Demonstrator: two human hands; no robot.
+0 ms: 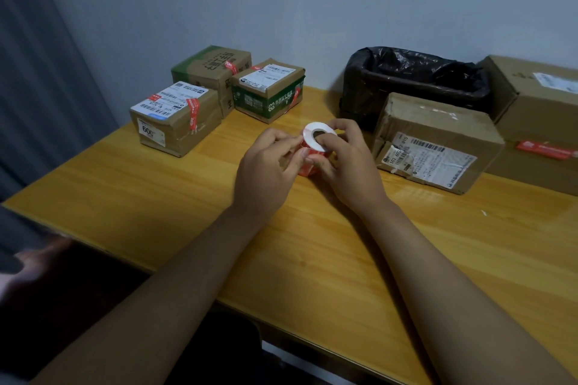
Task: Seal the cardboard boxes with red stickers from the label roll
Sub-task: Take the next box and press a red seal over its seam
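Centre of the frame: label roll (316, 138), white-cored with red stickers round its outside, held just above the table (175, 197) between both hands. Right hand (345, 162) curled round the roll, thumb at the rim of the core hole, fingers wrapped over the far side. Left hand (269, 162) pinching at the red edge on the roll's left side, thumb and forefinger closed on a sticker end; whether peeled free or only gripped, cannot tell.

Upper left of the frame: three small cardboard boxes in a cluster on the table. Nearest, box with white shipping label (176, 117), a red sticker (193, 112) running over its top edge and down the side. Behind it, green-and-brown box (212, 72), a red sticker on its top right. Just beside that, green-printed box (269, 89), a red sticker down its right front corner.

Right of the frame: worn brown box (438, 141), torn white label on its front, no red sticker visible on the faces shown, close to the right hand. Behind and right, large brown box (538, 122) with a red strip on its front face. Between these and the wall, container lined with a black plastic bag (416, 78).

Left edge: grey curtain (37, 87).
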